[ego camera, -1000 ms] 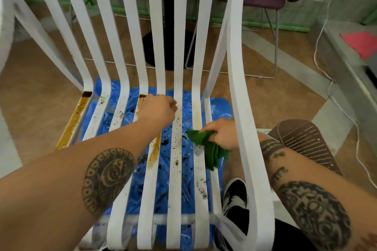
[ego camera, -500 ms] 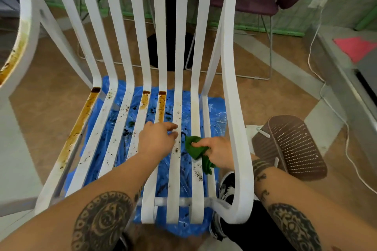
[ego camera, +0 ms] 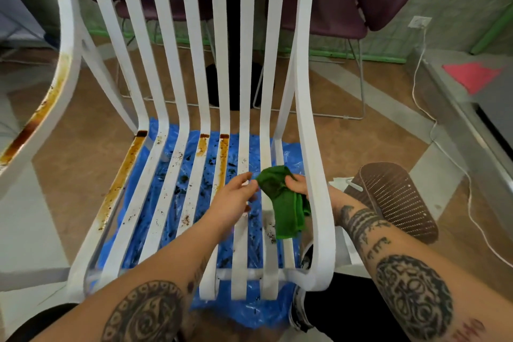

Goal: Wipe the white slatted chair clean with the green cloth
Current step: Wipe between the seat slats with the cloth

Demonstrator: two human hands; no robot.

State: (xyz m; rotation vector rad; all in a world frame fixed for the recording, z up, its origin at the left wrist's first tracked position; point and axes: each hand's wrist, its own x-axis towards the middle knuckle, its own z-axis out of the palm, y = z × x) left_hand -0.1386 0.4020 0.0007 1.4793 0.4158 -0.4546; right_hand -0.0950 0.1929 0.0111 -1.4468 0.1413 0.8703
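Observation:
The white slatted chair (ego camera: 194, 69) fills the view, its seat slats streaked with brown stains and dark specks. The green cloth (ego camera: 286, 203) hangs over the right seat slats, raised a little above them. My right hand (ego camera: 298, 184) reaches in under the right armrest and pinches the cloth's top. My left hand (ego camera: 233, 201) hovers over the middle slats, fingers extended, its fingertips touching the cloth's left corner.
A blue plastic sheet (ego camera: 177, 175) with dirt crumbs lies on the floor under the chair. A brown perforated basket (ego camera: 397, 200) lies at the right, a white cable (ego camera: 444, 144) runs along the floor. Purple chairs (ego camera: 327, 3) and a black table base (ego camera: 236, 83) stand behind.
My left hand left the slat it gripped and moved right to the cloth. My right hand lifted the cloth off the slats, so it now hangs unfolded.

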